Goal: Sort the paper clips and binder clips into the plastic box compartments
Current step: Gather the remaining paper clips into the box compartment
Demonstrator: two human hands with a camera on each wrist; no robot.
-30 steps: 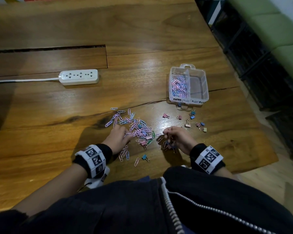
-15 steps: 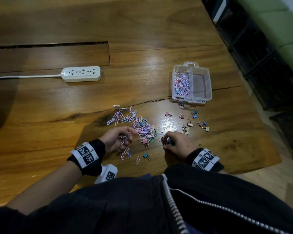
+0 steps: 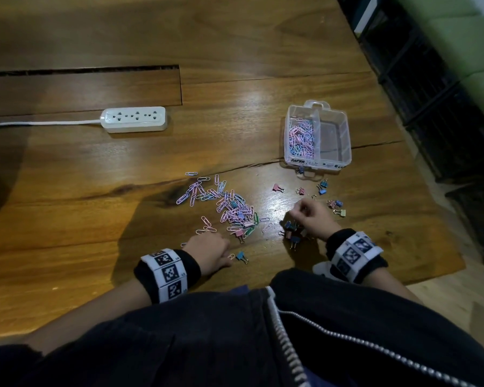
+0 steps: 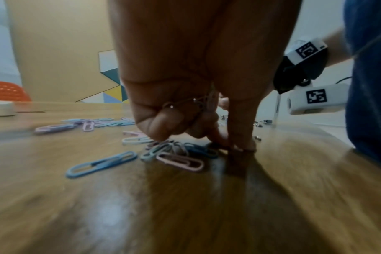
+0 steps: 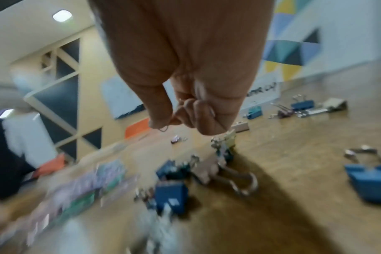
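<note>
My left hand [image 3: 207,251] clutches pastel wire paper clips [image 4: 203,103] against the brown wooden table [image 3: 235,79]; my right hand [image 5: 185,68] pinches a thin metal binder-clip handle [image 5: 164,128] (blurred), well short of the clear plastic two-compartment box [image 3: 344,129]

An office or meeting room: a long wooden counter [image 3: 235,51] with a power strip [image 3: 134,119], geometric wall panels [image 5: 292,51], ceiling light [image 5: 62,15].

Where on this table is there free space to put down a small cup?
Bare wood lies between the power strip and the plastic box, and left of the paper clips. It is crowded between both hands and among the binder clips below the box.
</note>
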